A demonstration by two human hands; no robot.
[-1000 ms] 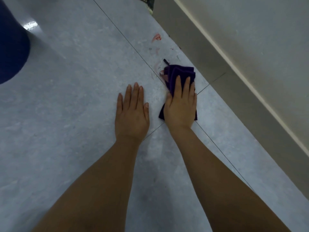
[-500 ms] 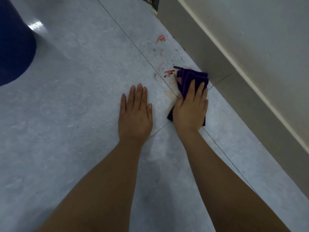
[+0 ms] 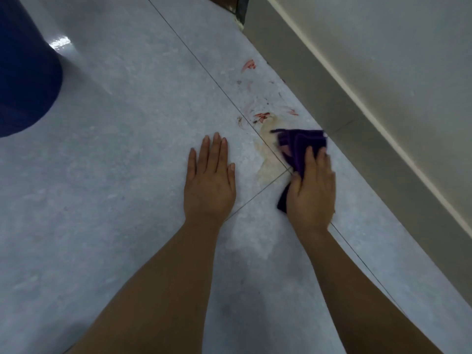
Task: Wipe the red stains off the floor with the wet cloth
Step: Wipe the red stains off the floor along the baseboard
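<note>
The pale blue-grey mottled tile floor (image 3: 115, 162) looks smooth with a soft sheen, catching a bright glare spot beside the dark blue matt round container (image 3: 25, 72). The purple folded cloth (image 3: 301, 146) shows a ribbed, plush weave. The cream wall (image 3: 396, 60) is matt.

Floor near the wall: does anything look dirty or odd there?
Yes. Red stains streak the floor just beyond the purple cloth under the right hand, with another red mark farther off. A brownish smear lies beside the cloth.
</note>
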